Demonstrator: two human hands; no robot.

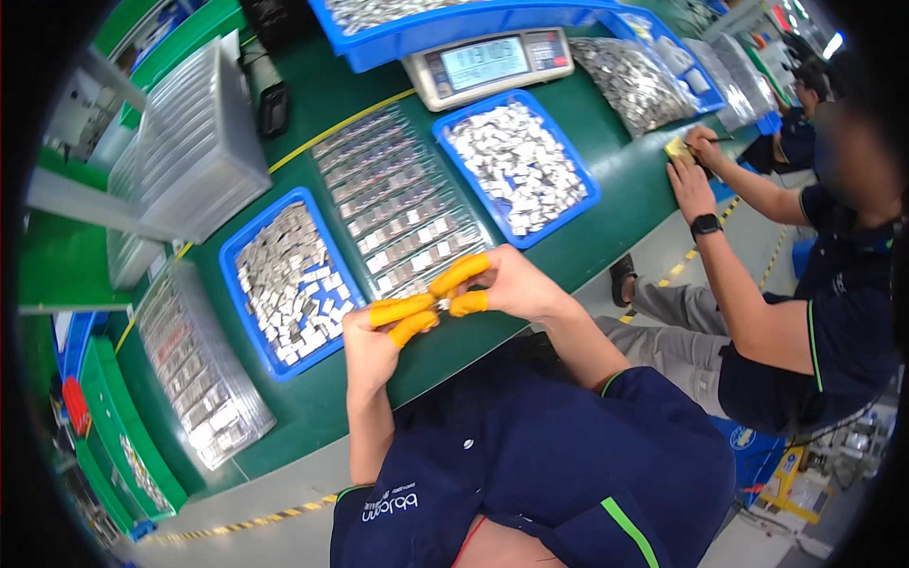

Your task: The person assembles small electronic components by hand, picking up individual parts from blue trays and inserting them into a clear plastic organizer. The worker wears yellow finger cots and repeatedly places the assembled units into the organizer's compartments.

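Note:
My left hand (374, 339) and my right hand (509, 282) meet over the front of the bench, with yellow covers on the thumbs and forefingers. Both sets of fingertips pinch a small silvery metal part (442, 304), mostly hidden between them. Just beyond my hands lies a clear tray (402, 204) with rows of small metal parts. To its left is a blue bin (230, 270) of small silvery pieces. A second blue bin (579, 170), filled with similar white and silvery pieces, sits to the right of the tray.
A digital scale (488, 71) stands at the back beneath a large blue bin (365, 49). Stacked clear trays (213, 142) and another filled tray (204, 379) are at left. A bag of metal pieces (636, 85) lies right, near a co-worker writing on a yellow pad (678, 149).

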